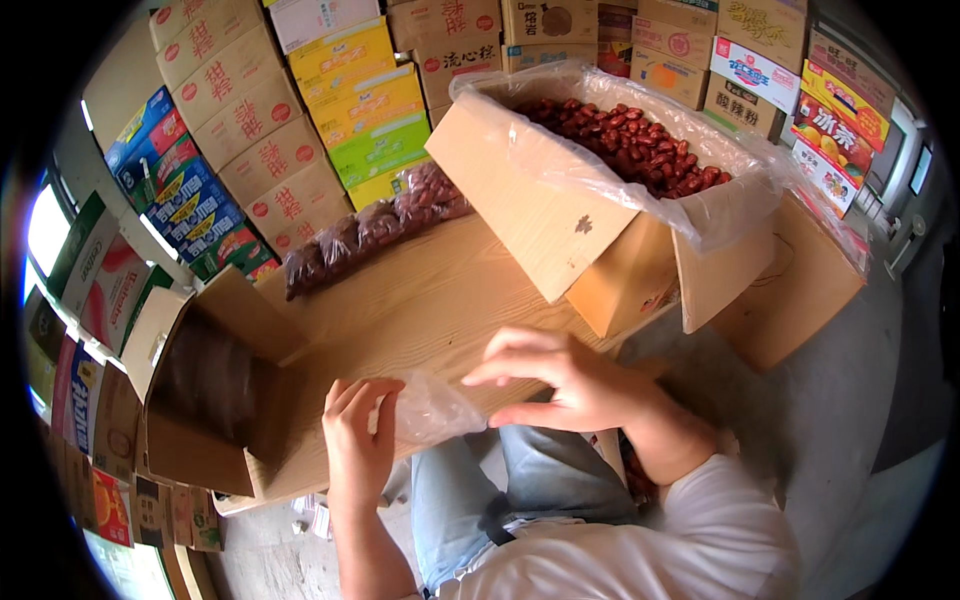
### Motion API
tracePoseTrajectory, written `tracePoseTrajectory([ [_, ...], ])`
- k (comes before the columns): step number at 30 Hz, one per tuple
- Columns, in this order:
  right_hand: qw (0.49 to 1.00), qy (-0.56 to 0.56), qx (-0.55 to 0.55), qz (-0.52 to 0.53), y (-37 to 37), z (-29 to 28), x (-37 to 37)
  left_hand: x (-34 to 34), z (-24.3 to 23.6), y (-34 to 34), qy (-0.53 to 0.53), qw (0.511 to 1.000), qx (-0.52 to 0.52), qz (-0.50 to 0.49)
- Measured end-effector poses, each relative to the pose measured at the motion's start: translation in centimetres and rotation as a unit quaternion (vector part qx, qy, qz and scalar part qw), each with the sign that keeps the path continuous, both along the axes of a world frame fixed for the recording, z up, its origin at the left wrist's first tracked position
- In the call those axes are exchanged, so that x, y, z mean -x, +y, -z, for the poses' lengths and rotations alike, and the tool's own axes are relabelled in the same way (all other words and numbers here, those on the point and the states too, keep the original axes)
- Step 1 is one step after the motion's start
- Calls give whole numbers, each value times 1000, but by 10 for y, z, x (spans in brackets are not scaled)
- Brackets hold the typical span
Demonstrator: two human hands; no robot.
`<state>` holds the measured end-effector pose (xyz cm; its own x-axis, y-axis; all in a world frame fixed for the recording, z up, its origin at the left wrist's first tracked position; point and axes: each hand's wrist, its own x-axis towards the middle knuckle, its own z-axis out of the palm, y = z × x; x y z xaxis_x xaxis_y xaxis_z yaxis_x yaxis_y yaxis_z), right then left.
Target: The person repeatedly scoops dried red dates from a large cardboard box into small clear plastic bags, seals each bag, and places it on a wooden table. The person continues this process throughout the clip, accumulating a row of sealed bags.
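Note:
My left hand (360, 420) pinches the left end of a clear plastic bag (432, 408) between thumb and fingers, above the near edge of the wooden table. The bag looks flat, with nothing seen inside. To its right, my right hand (545, 385) has its thumb and fingers apart, close to the bag's right end; whether the thumb touches the plastic I cannot tell. Beyond my right hand stands a large open cardboard box (540, 215) lined with clear plastic. Red dates (640, 145) fill it.
Filled bags of dates (375, 225) lie in a row at the table's (430, 290) far left edge. An open cardboard box (195, 440) stands at the left, with clear plastic inside. Stacked cartons (250, 120) line the back. The date box's flaps stick out toward me.

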<state>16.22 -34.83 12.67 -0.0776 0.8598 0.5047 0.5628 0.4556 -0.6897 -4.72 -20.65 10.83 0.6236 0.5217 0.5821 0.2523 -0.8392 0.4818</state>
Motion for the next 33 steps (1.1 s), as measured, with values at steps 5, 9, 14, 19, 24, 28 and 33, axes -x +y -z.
tracePoseTrajectory([
  [5, 953, -235, -163, 99, -19, -94, -74, 24, -14, 10, 4, 1000, 8, -17],
  [9, 920, -271, -56, 277, 3, -160, -149, 30, -26, 16, 5, 997, 67, -30],
  [14, 840, -364, 146, 375, 73, -189, -301, 26, -40, 26, 6, 996, 72, -53],
  [19, 778, -350, 347, 389, 125, -168, -371, 22, -57, 42, 32, 993, 83, -82],
  [24, 773, -318, 412, 364, 159, -104, -446, 9, -69, 58, 26, 994, 67, -87],
  [28, 730, -368, 409, 406, 148, -72, -450, -10, -69, 74, 29, 998, 24, -51],
  [33, 661, -448, 388, 460, 152, -51, -429, -32, -73, 88, 27, 999, -10, -20],
])
